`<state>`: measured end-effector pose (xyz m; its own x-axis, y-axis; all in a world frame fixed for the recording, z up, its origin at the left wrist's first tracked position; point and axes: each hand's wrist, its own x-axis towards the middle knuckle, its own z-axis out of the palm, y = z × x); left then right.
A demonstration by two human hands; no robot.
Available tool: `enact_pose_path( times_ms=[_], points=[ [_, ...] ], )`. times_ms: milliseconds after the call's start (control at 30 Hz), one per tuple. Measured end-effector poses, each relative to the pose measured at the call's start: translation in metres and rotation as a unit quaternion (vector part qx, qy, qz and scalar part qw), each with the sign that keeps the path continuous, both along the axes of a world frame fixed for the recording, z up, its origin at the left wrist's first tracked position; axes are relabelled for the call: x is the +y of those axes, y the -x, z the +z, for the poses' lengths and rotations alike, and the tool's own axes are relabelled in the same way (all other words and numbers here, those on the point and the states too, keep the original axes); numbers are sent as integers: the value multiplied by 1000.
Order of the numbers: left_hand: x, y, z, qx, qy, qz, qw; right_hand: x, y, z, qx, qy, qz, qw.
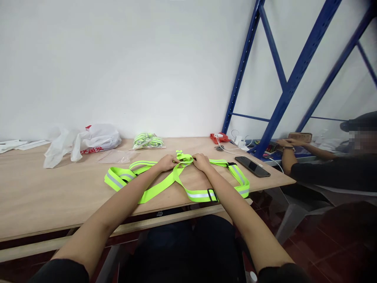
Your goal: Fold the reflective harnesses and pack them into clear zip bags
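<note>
A neon-yellow reflective strap harness (203,194) with silver stripes and black buckles lies spread in loops on the wooden table (59,196). My left hand (167,162) and my right hand (201,162) are both at its far middle, where the straps bunch together. Fingers of each hand are closed on the strap there, one hand on either side of the bunch. The fingertips are partly hidden. Loops of strap reach left past my left forearm and right past my right forearm, with a black buckle (212,195) beside the right one.
Behind lie a clear bag of folded neon straps (148,140), a flat clear plastic bag (116,157) and a white shopping bag (100,137). A phone (252,166), a white cable (232,151) and a red item (220,138) are at right. Beyond the blue rack post (273,114) sits another person (332,169).
</note>
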<state>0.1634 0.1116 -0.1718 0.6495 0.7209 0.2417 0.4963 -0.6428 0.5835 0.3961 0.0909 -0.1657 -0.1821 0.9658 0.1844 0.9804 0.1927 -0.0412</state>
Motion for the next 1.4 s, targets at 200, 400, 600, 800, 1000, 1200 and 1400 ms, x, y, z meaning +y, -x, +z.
enact_pose_path(
  times_ms=[200, 400, 600, 800, 1000, 1200, 1400],
  points=[
    [-4, -12, -1, 19, -63, 64, 996, 1, -1, -2, 4, -6, 7, 1000],
    [-6, -10, -2, 33, -107, 113, 987, 1, -1, 0, 3, -6, -7, 1000],
    [-6, -7, -4, 38, -133, 92, 986, 1, 0, 1, 0, -14, -26, 1000],
    [-8, -7, -2, 74, -167, 28, 983, 1, -1, 0, 0, -18, -29, 999],
    [-9, -8, 0, 112, -180, -17, 977, 1, -1, 0, 2, -19, -33, 999],
    [-10, -11, 2, 122, -171, -13, 978, 1, -1, -1, 9, -30, -36, 999],
    [-12, -11, 3, 102, -153, 10, 983, 4, -1, -5, 20, -41, -30, 999]
  ],
)
